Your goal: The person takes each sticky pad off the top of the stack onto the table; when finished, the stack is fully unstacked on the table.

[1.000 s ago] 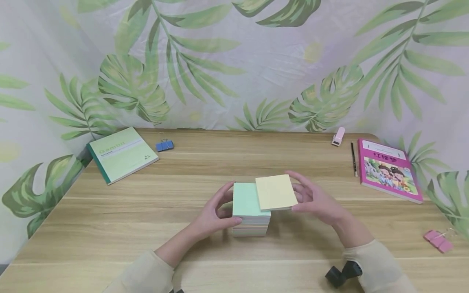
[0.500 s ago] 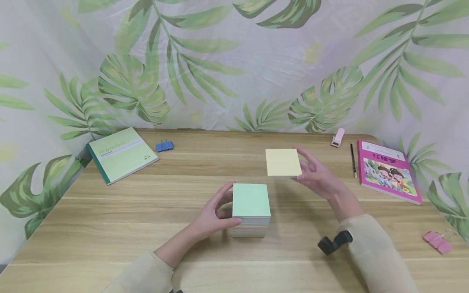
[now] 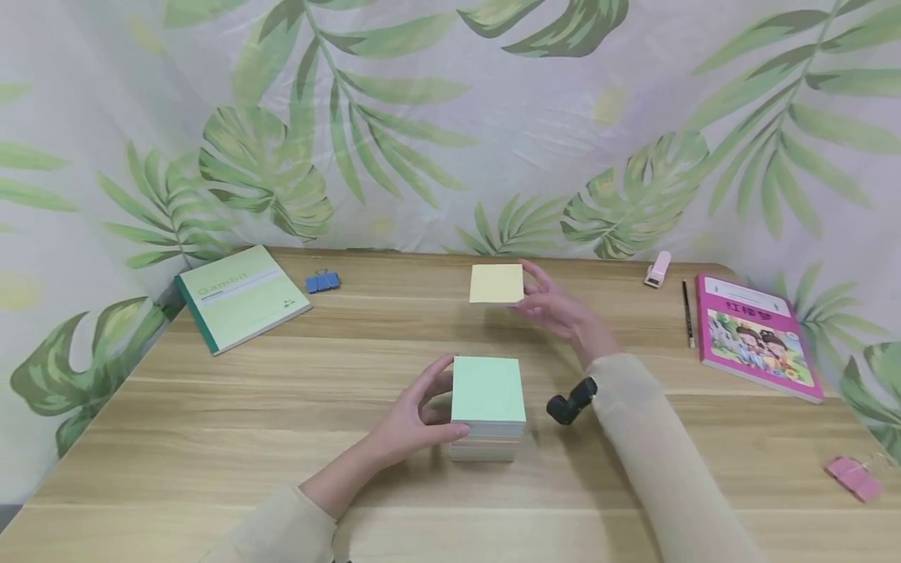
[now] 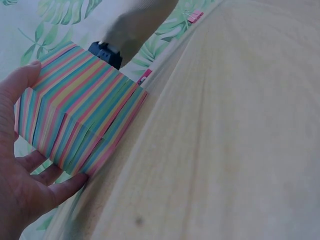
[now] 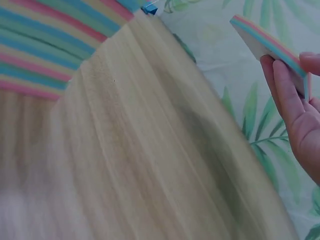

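Note:
A tall stack of sticky notes (image 3: 488, 389) with a mint-green top stands on the table. In the left wrist view its sides show stripes of pink, yellow, green and blue. My left hand (image 3: 417, 414) grips the stack from its left side, thumb at the near face and fingers round the far side. Farther back, my right hand (image 3: 556, 303) pinches a thin sticky note pad (image 3: 496, 283) with a pale yellow top by its right edge. From the right wrist view, that pad (image 5: 272, 45) is held up off the table, its edge layered in yellow, pink and blue.
On the wooden table (image 3: 211, 438) lie a green notebook (image 3: 242, 297) and a blue binder clip (image 3: 322, 281) at back left. A pink stapler (image 3: 658, 270), a pencil (image 3: 687, 314), a pink book (image 3: 759, 336) and a pink binder clip (image 3: 853, 478) lie to the right.
My right hand has lifted the yellow-topped pad off the stack, then carried it away toward the back and leftward. My left hand has stayed on the stack.

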A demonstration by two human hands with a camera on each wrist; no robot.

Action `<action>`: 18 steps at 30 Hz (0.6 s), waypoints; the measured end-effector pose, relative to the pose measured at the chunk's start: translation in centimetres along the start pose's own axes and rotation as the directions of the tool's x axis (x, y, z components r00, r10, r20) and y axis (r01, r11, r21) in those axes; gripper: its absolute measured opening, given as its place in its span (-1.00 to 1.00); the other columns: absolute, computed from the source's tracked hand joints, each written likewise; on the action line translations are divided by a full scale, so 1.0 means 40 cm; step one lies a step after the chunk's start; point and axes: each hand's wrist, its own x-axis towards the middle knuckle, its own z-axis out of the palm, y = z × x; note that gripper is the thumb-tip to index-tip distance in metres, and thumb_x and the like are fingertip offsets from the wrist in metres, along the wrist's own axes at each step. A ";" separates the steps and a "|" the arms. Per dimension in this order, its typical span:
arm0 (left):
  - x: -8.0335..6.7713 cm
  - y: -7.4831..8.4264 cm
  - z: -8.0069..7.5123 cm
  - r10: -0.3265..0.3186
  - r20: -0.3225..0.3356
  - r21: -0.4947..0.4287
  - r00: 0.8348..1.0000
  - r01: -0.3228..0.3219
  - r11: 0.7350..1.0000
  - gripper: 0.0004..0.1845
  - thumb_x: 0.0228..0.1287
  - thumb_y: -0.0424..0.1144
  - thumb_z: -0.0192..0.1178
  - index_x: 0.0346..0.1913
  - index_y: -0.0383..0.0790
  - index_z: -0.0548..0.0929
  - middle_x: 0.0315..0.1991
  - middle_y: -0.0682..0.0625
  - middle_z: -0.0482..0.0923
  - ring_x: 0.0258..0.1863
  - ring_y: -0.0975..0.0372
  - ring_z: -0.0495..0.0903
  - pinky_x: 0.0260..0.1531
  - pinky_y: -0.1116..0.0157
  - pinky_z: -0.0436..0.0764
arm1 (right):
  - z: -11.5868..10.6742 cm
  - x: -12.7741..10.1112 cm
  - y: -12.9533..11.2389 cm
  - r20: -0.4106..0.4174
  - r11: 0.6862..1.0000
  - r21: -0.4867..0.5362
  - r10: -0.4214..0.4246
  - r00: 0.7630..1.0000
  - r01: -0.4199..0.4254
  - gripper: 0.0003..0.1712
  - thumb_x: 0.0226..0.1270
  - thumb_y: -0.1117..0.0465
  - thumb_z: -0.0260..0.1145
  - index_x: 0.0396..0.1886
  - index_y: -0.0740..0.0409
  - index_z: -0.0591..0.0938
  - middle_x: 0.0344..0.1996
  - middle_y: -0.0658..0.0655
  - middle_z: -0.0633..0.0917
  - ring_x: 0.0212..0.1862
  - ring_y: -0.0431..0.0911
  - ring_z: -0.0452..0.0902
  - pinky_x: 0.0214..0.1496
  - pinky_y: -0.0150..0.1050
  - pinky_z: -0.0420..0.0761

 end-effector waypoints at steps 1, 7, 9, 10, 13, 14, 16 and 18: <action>0.000 0.000 0.000 0.000 0.001 0.002 1.000 0.000 1.000 -0.14 -0.07 -0.41 0.27 0.29 -0.04 0.04 0.16 -0.19 0.16 0.13 0.04 0.20 -0.06 0.12 0.37 | 0.000 0.014 0.005 -0.011 1.000 0.004 0.011 1.000 -0.011 -0.03 0.04 0.71 -0.14 0.34 -0.13 -0.14 0.29 0.24 -0.22 -0.12 -0.05 0.40 0.21 -0.02 -0.08; 0.000 0.008 -0.001 0.000 0.007 0.004 1.000 0.000 1.000 -0.13 -0.07 -0.45 0.26 0.29 -0.01 0.03 0.16 -0.19 0.16 0.13 0.04 0.18 -0.06 0.11 0.37 | -0.006 0.079 0.036 -0.051 0.998 0.000 0.062 0.997 -0.062 -0.01 0.03 0.71 -0.11 0.34 -0.13 -0.16 0.29 0.24 -0.31 -0.18 -0.06 0.43 0.15 -0.14 0.17; -0.002 0.019 0.002 0.006 0.011 -0.003 1.000 -0.006 1.000 -0.13 -0.07 -0.47 0.25 0.29 -0.07 0.02 0.16 -0.23 0.15 0.13 -0.01 0.18 -0.06 0.09 0.36 | -0.009 0.095 0.047 -0.057 0.997 -0.005 0.072 0.996 -0.072 0.00 0.02 0.71 -0.10 0.34 -0.11 -0.18 0.29 0.24 -0.30 -0.19 -0.05 0.43 0.08 -0.18 0.29; -0.003 0.025 0.004 0.008 0.013 -0.007 1.000 -0.008 1.000 -0.13 -0.07 -0.48 0.24 0.30 -0.11 0.01 0.15 -0.25 0.15 0.13 -0.03 0.18 -0.06 0.07 0.36 | -0.009 0.102 0.052 -0.062 0.997 -0.012 0.078 0.995 -0.078 0.01 0.01 0.72 -0.09 0.34 -0.11 -0.19 0.29 0.24 -0.30 -0.20 -0.04 0.43 0.04 -0.21 0.34; -0.007 0.045 0.011 0.006 0.014 -0.011 1.000 -0.006 1.000 -0.13 -0.07 -0.50 0.24 0.30 -0.18 -0.01 0.15 -0.29 0.14 0.12 -0.06 0.17 -0.06 0.05 0.35 | -0.008 0.117 0.067 -0.072 0.996 -0.011 0.083 0.994 -0.085 0.03 -0.01 0.73 -0.10 0.34 -0.10 -0.21 0.29 0.25 -0.26 -0.21 -0.03 0.43 -0.06 -0.24 0.44; -0.008 0.052 0.013 0.001 0.013 -0.009 1.000 -0.001 1.000 -0.13 -0.07 -0.50 0.24 0.29 -0.20 -0.01 0.15 -0.29 0.14 0.12 -0.07 0.17 -0.06 0.05 0.35 | -0.007 0.120 0.071 -0.075 0.996 -0.012 0.087 0.993 -0.088 0.03 -0.01 0.73 -0.11 0.34 -0.09 -0.23 0.29 0.25 -0.25 -0.20 -0.02 0.42 -0.08 -0.25 0.45; -0.009 0.059 0.015 -0.013 0.006 -0.001 1.000 0.013 1.000 -0.12 -0.08 -0.50 0.24 0.30 -0.18 -0.01 0.15 -0.28 0.14 0.12 -0.05 0.18 -0.06 0.06 0.35 | -0.005 0.128 0.079 -0.083 0.995 -0.006 0.098 0.992 -0.099 0.03 0.00 0.73 -0.12 0.34 -0.10 -0.23 0.29 0.25 -0.23 -0.17 -0.01 0.41 -0.08 -0.25 0.45; -0.011 0.063 0.015 -0.025 -0.001 0.004 1.000 0.025 1.000 -0.12 -0.07 -0.49 0.24 0.30 -0.17 -0.01 0.16 -0.28 0.14 0.12 -0.05 0.18 -0.05 0.07 0.35 | -0.003 0.136 0.086 -0.090 0.994 -0.001 0.109 0.990 -0.110 0.02 0.01 0.73 -0.12 0.34 -0.11 -0.22 0.29 0.25 -0.22 -0.15 0.01 0.40 -0.08 -0.25 0.45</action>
